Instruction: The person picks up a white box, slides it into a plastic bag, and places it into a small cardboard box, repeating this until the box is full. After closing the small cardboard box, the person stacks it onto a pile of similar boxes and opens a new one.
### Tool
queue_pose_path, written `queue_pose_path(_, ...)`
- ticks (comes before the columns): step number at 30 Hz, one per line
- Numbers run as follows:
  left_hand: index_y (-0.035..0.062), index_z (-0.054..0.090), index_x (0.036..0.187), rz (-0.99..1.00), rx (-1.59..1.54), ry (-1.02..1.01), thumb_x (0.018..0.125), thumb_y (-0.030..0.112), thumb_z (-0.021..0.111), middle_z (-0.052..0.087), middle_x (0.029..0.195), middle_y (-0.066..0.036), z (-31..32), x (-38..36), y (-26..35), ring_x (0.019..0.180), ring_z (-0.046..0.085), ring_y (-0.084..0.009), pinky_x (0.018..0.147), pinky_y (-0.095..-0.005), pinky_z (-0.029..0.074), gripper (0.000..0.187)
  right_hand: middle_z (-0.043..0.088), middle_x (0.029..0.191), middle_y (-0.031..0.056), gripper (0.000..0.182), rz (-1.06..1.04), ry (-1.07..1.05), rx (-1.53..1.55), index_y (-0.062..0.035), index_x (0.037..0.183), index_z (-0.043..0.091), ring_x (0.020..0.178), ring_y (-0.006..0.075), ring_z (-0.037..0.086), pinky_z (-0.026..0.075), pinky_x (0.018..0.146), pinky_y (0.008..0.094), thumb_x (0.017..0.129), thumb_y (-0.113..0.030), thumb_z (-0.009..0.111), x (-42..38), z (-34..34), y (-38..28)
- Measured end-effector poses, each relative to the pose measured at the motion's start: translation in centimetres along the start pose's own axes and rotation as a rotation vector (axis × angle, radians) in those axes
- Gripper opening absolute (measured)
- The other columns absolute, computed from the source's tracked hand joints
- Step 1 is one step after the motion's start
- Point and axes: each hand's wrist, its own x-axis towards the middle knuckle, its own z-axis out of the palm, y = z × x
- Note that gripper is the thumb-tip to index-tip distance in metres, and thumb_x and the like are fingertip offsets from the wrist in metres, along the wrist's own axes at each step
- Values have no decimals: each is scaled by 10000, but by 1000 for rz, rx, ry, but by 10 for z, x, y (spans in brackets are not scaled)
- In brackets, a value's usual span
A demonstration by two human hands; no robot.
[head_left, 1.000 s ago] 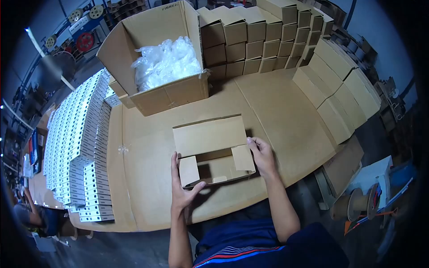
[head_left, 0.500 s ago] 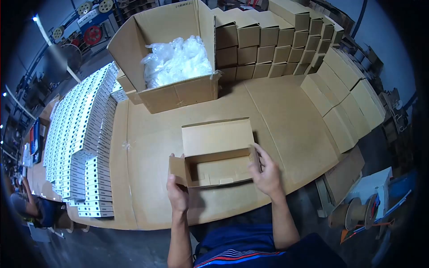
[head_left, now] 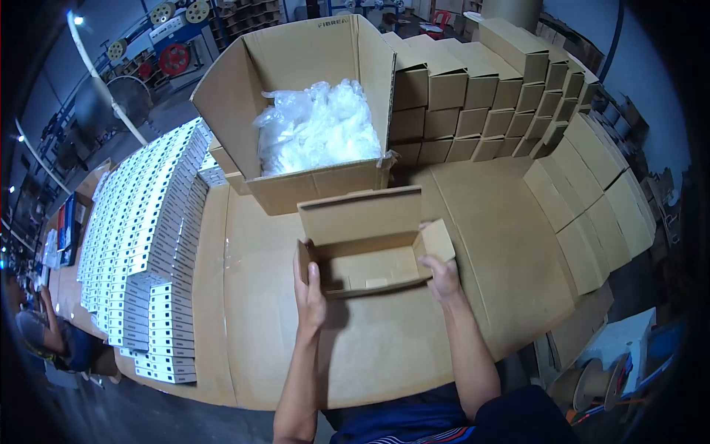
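Between my hands is a small brown cardboard box (head_left: 362, 248), open at the top, with nothing inside it. Its long lid flap (head_left: 362, 214) stands up at the back. My left hand (head_left: 310, 300) grips the left end, thumb against the front corner and the other fingers mostly hidden behind the side flap. At the right end my right hand (head_left: 442, 280) pinches the side flap (head_left: 438, 240), which leans outward; the thumb is on its near edge and a fingertip shows behind.
A large open carton (head_left: 318, 194) holding clear plastic bags (head_left: 318, 129) stands behind. Stacked white boxes (head_left: 140, 229) fill the left side. Brown boxes (head_left: 447, 92) are piled at the back right, with more boxes (head_left: 592, 200) along the right edge. A person (head_left: 55, 333) is at far left.
The small box appears lifted and tilted, its lid flap now more upright. My right hand has shifted to the right flap, which has swung outward. The whole view has shifted slightly.
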Motion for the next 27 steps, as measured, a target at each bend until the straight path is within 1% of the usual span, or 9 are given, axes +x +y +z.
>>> queue_pose_path(7,-38,380,1524,3,-60,76,1116,334,413,448,1527,-170,26,85,-38,1415,411,-255,1193,-385,292,553,552,1407,86,533,-9,84,-64,-39,1436,498,1359,210,485,375,1134,345,908,-38,572,98,6,19)
queue_pose_path(8,-39,386,1520,-12,-92,107,1117,344,411,457,1518,-167,31,91,-43,1404,421,-250,1186,-383,302,556,550,1435,88,485,-73,121,-123,-20,1456,490,1361,217,491,387,1131,355,1003,-161,590,108,2,27)
queue_pose_path(11,-40,402,1507,-83,-218,238,1121,372,407,482,1493,-161,43,104,-63,1372,452,-237,1166,-376,329,564,535,1464,95,524,194,173,-46,4,1471,472,1361,221,494,399,1126,366,1047,-284,582,127,-8,30)
queue_pose_path(15,-41,424,1489,-119,-412,378,1126,409,402,516,1460,-152,50,105,-79,1330,493,-219,1139,-366,366,579,594,1410,114,620,206,358,73,28,1455,513,1317,217,531,395,1112,343,1053,-440,574,125,8,17)
queue_pose_path(16,-23,459,1440,-86,-493,367,1114,327,467,525,1422,-158,48,105,-79,1309,511,-222,1150,-358,369,478,609,1398,111,592,161,403,55,29,1461,505,1295,235,557,421,1085,355,1060,-402,564,127,9,22)
queue_pose_path(19,-18,493,1363,60,-100,300,1062,136,520,541,1361,-150,49,95,-51,1277,533,-232,1143,-377,393,340,620,1371,137,530,-9,260,-353,24,1440,503,1264,259,577,435,1066,376,1072,-357,532,121,7,17)
queue_pose_path(20,-42,494,1321,217,16,250,932,-17,555,549,1295,-192,47,97,-56,1246,539,-321,1104,-424,424,395,635,1320,168,471,-148,166,-565,19,1390,514,1211,282,599,450,1042,390,1080,-335,498,125,2,16)
queue_pose_path(21,-43,508,1299,291,162,232,890,-48,531,544,1272,-208,45,97,-53,1228,545,-345,1083,-432,442,410,638,1307,172,462,-156,178,-569,18,1375,518,1200,286,601,449,1041,392,1081,-337,494,125,3,13)
queue_pose_path(27,-36,503,1314,119,109,192,1022,115,571,582,1250,-188,40,98,-49,1196,594,-287,1041,-403,479,336,630,1306,180,466,-167,241,-583,7,1385,518,1228,280,584,433,1066,384,1084,-347,482,124,4,3)
